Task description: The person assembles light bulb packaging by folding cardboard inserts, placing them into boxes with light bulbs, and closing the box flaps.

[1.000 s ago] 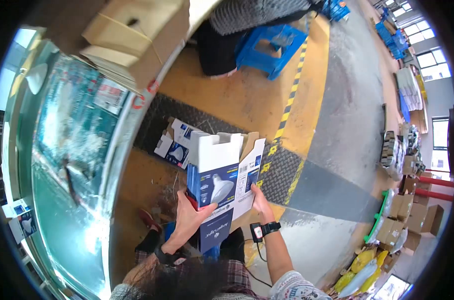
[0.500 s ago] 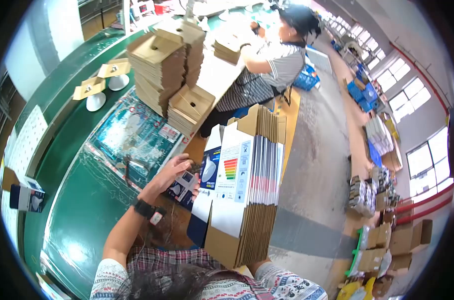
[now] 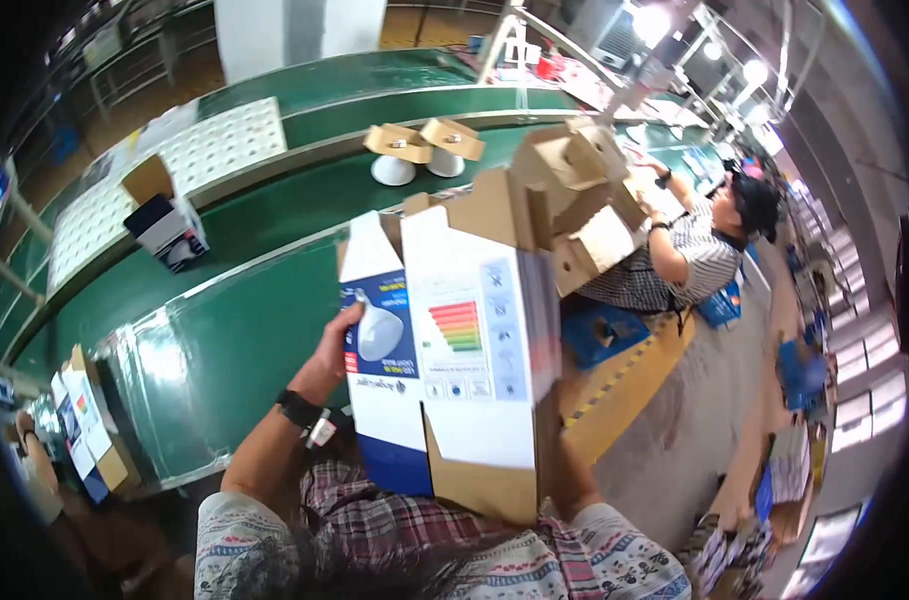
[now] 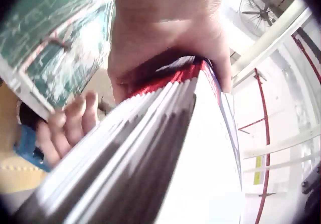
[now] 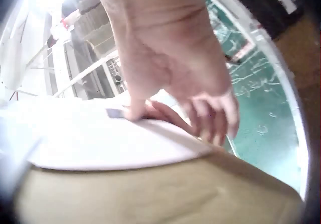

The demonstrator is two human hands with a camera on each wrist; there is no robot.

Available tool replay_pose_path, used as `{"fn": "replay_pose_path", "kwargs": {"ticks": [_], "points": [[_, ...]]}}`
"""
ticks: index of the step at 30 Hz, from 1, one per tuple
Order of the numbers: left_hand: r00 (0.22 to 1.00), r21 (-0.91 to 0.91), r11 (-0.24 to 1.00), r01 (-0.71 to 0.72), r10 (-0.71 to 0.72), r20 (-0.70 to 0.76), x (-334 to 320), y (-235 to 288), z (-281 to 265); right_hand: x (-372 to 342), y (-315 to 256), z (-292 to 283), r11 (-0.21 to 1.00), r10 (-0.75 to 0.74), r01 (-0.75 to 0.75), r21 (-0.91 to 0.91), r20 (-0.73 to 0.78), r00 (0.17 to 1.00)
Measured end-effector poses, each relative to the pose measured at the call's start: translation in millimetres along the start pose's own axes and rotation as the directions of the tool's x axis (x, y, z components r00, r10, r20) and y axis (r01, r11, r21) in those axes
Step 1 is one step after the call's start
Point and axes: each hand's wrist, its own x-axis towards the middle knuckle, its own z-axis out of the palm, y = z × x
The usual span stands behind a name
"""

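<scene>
A thick stack of flattened printed cartons (image 3: 465,350) stands tilted in front of the torso, its lamp picture and coloured bar chart facing up. My left hand (image 3: 335,350) grips its left edge, the thumb on the blue panel. In the left wrist view that hand (image 4: 168,38) straddles the red-edged layers of the stack (image 4: 145,138). The right hand is hidden behind the cartons in the head view; the right wrist view shows this hand (image 5: 170,63) with its thumb on the white face of the stack (image 5: 110,138) and its fingers bent beyond the edge.
A green workbench (image 3: 245,350) runs behind the cartons. On the belt stand two white lamps (image 3: 393,170) with cardboard pieces and an opened box (image 3: 170,230). Cardboard piles (image 3: 575,180) and a seated person (image 3: 675,250) are at the right, with a blue stool (image 3: 605,335) nearby.
The head view has swung from the floor up to the bench. My left hand, off the stack's edge half a second ago, now grips it. The stack has turned more face-on.
</scene>
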Motion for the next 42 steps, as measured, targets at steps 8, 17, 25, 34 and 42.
{"fn": "replay_pose_path", "kwargs": {"ticks": [8, 17, 25, 34, 42], "points": [[0.959, 0.431, 0.897, -0.103, 0.204, -0.195, -93.9, 176.0, -152.4, 232.3, 170.9, 41.7, 0.950, 0.199, -0.212, -0.230, -0.078, 0.977], [0.735, 0.462, 0.855, 0.237, 0.153, -0.661, -213.3, 238.1, -298.7, 313.0, 361.3, 118.6, 0.664, 0.279, -0.253, -0.704, -0.080, 0.957], [0.419, 0.746, 0.111, 0.657, 0.768, -0.484, -208.5, 178.4, -350.5, 369.1, 300.2, 194.7, -0.317, 0.110, 0.279, -0.906, 0.257, 0.960], [0.367, 0.755, 0.324, 0.570, 0.721, -0.587, -201.9, 163.8, -336.0, 466.9, 343.4, 219.9, -0.483, 0.248, 0.521, -0.704, 0.460, 0.852], [0.450, 0.784, 0.084, 0.615, 0.779, -0.436, -212.9, 184.8, -290.2, 455.2, 287.8, 206.8, 0.075, 0.630, 0.360, -0.930, 0.324, 0.705]]}}
